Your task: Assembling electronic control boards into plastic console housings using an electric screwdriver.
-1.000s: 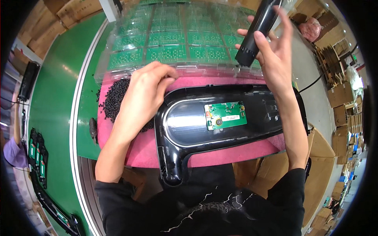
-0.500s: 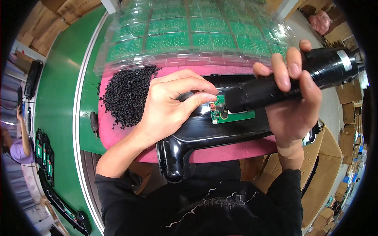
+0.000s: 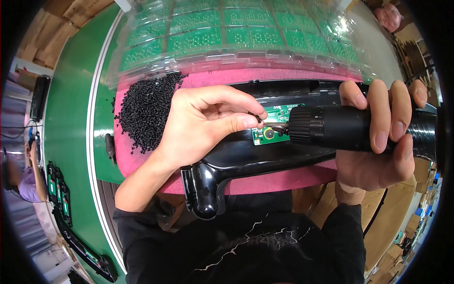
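"Two hands at work. Any writing?"

"A small light mark on the driver [image 3: 326, 125], illegible. White print on the board [image 3: 283, 137], partly covered, too small to read. Faint lettering within the pale lightning pattern on the shirt [image 3: 189, 251]."

"Surface and room?"

"Green desk [image 3: 103, 118], pink mat [image 3: 265, 188] on it. The black shell [image 3: 265, 158] lies on the mat, its lower arm past the near edge. Beyond a white rail [image 3: 91, 123], at left, a co-worker in a purple sleeve [image 3: 29, 189]. Cartons [image 3: 47, 28] stacked at upper left."

"Containers?"

"Clear trays [image 3: 213, 57] at the mat's far side, divided into compartments holding green panels [image 3: 194, 40]. The screws [image 3: 151, 111], small and black, lie in a loose heap on the mat."

"Fingers?"

"Left hand [image 3: 201, 120]: thumb and forefinger pinched on screws, count unclear, at the board's left edge. Right hand [image 3: 378, 137]: fingers wrapped round the driver, bit pointing toward that pinch; contact cannot be told. The board sits on the shell, beneath the bit."
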Available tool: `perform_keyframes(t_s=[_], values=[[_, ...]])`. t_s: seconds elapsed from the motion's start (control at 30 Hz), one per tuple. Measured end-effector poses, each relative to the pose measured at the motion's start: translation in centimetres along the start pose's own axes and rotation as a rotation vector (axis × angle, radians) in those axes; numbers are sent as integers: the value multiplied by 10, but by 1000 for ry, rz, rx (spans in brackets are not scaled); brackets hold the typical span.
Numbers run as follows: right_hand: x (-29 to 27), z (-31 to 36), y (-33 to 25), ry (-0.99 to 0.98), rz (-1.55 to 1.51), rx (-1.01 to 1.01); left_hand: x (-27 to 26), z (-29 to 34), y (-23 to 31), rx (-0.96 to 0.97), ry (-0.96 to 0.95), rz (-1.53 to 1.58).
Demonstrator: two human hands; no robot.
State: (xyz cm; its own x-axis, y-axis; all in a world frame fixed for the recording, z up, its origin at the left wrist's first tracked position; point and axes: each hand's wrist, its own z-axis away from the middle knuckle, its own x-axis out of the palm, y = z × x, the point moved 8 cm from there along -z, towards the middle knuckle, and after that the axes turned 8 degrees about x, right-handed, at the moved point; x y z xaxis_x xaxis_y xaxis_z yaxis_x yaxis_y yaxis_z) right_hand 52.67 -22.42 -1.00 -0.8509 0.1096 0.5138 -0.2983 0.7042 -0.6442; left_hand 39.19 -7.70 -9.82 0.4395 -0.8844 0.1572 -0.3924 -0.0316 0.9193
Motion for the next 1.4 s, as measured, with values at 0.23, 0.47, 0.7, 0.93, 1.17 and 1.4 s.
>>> perform_keyframes(t_s=[0.23, 0.47, 0.7, 0.93, 1.17, 1.4], values=[[-3, -2, 4, -97, 60, -25, 2, -4, -11, -61, 3, 149], [-4, -1, 4, -38, 94, -33, 3, -10, -14, -60, -54, 160], [-27, -8, -10, 96, 88, -58, 4, -23, 0, 107, -50, -583], [-91, -23, 11, -12, 305, 162, 22, -27, -28, 102, -209, -737], [-101, -21, 21, 9, 383, 197, 28, -25, -45, -76, -298, -758], [-102, -20, 31, -17, 467, 211, 33, -24, -51, -22, -409, -823]])
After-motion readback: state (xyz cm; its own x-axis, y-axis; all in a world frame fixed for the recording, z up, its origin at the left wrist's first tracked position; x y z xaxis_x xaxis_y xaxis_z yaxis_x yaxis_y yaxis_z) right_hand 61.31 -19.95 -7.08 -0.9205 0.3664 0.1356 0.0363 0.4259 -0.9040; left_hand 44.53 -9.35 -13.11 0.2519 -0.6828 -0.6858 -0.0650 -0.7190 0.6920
